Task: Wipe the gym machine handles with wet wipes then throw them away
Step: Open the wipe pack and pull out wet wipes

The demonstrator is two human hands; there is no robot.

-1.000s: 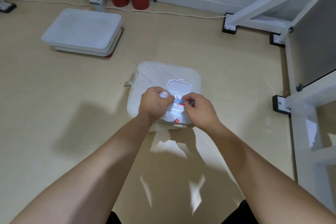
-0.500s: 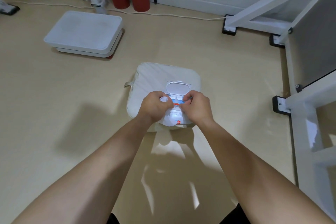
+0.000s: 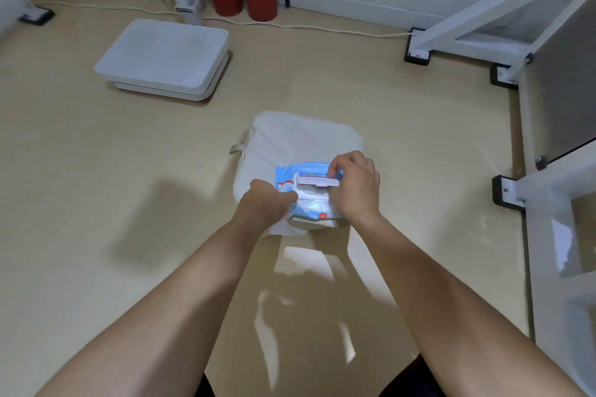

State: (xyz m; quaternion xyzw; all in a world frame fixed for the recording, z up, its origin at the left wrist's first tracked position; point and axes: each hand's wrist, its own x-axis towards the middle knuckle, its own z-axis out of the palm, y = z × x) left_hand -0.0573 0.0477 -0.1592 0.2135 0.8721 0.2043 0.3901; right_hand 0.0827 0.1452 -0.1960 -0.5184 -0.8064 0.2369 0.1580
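Beige flooring carries a white cushion with the wipes pack on top. Right hand pinches its lid; left hand clutches a wipe. Next, pull it free.

We saw a glossy blue plastic film on the wipes pack, its flip lid hard white plastic. Under the pack lay a cushion — matt, creased off-white cloth. Around the cushion, the beige floor looked smooth with a soft sheen — reflections showed.
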